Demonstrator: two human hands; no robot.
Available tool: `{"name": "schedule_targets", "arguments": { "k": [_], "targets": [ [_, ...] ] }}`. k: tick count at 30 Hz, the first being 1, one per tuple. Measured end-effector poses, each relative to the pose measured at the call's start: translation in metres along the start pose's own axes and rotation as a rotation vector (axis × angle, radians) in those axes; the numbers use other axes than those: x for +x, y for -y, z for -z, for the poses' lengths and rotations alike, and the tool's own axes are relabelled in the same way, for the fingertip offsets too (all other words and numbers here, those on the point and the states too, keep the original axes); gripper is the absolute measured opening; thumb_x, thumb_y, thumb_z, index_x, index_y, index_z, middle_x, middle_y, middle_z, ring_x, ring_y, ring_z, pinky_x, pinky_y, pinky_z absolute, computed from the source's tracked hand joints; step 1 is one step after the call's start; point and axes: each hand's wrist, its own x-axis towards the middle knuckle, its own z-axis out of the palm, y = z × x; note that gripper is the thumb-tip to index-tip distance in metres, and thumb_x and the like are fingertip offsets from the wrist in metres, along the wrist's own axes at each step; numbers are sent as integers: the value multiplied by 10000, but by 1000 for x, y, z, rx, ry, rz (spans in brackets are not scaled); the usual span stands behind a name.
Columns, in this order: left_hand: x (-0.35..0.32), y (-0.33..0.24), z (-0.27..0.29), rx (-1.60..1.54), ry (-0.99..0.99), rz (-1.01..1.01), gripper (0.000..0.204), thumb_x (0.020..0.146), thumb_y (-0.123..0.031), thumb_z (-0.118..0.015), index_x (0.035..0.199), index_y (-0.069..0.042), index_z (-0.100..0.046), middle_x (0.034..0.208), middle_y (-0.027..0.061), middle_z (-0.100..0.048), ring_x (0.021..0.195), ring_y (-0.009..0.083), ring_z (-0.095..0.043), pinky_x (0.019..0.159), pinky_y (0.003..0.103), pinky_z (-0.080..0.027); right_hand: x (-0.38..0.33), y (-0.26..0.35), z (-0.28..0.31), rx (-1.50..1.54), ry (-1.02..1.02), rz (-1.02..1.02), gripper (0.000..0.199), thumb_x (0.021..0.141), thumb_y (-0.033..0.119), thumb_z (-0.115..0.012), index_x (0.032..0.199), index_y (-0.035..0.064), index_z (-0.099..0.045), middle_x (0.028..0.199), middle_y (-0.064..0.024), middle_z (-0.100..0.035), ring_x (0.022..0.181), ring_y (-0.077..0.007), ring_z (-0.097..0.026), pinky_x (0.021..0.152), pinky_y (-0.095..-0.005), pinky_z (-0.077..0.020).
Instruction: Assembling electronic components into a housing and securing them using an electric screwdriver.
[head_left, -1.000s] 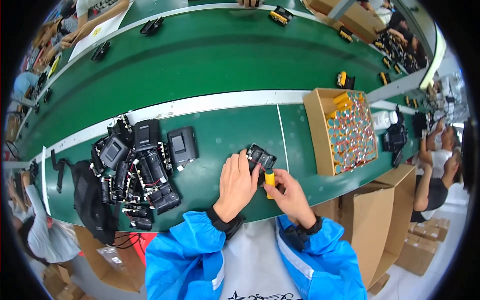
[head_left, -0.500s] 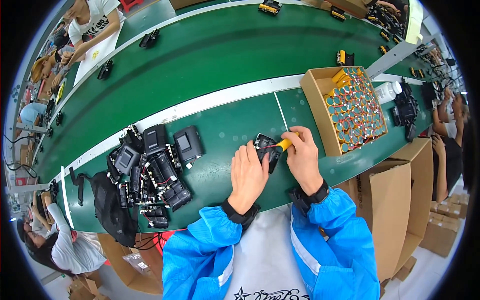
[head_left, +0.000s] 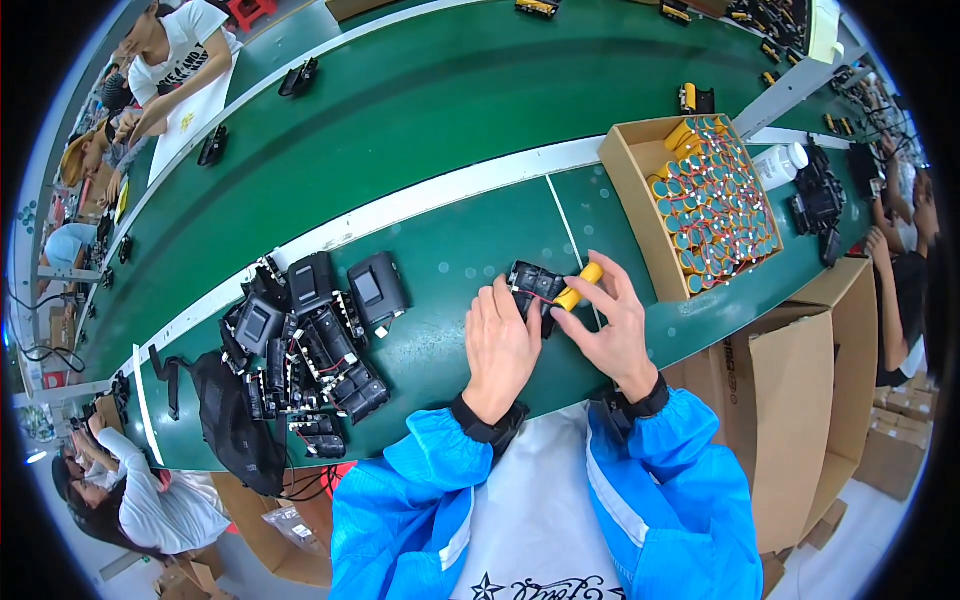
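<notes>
My left hand [head_left: 500,345] holds a black plastic housing [head_left: 530,285] against the green table, fingers over its left side. My right hand [head_left: 610,320] grips a yellow battery pack [head_left: 578,287] with thin red wire, pressed against the housing's right end. Both forearms wear blue sleeves and come in from the lower edge.
A cardboard box [head_left: 625,190] full of yellow battery packs stands to the right. A pile of black housings [head_left: 305,345] lies at the left, with a black bag [head_left: 230,420] below it. A white bottle [head_left: 780,165] sits beside the box. Other people work along the table's left and right ends.
Both hands have moved away from my body with the housing and the battery pack. The yellow pack went from upright between my hands to lying at the housing's right end.
</notes>
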Motion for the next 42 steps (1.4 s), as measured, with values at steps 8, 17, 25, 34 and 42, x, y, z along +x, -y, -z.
{"name": "schedule_targets", "arguments": {
  "k": [8,17,25,34,42],
  "targets": [
    [-3,5,0,-17,38,8,482,859,-104,-680,1245,113,-489,988,198,-549,904,362,-579,773,433,-484,-3,17,-29,105,39,40,292,757,66,-795,1038,16,-733,1424,-258,-461,1150,-333,-621,906,-354,-543],
    [-15,21,40,-434,246,100,466,821,47,-664,1267,59,-531,1161,190,-555,872,372,-646,737,436,-554,2,31,-32,-81,120,105,260,759,30,-753,1019,27,-740,1425,-320,-430,1226,-460,-521,980,-446,-483],
    [-12,30,47,-371,169,-92,393,826,89,-648,1193,-48,-653,1196,142,-561,680,263,-624,594,385,-537,4,42,-32,-209,189,52,281,736,36,-762,1015,21,-736,1395,-304,-452,1189,-463,-527,997,-472,-460],
    [1,30,59,-198,277,-139,407,771,116,-628,1151,-29,-662,1190,143,-530,741,284,-620,653,409,-540,2,31,-35,0,147,76,302,739,9,-745,1039,31,-716,1391,-271,-438,1217,-460,-485,1010,-474,-450],
    [2,44,59,-253,242,-244,298,815,88,-644,1091,-15,-693,1130,146,-606,779,284,-649,691,376,-550,5,44,-33,-152,213,132,249,737,-5,-733,982,33,-710,1417,-278,-395,1263,-500,-408,1029,-484,-427]
  ]
}}
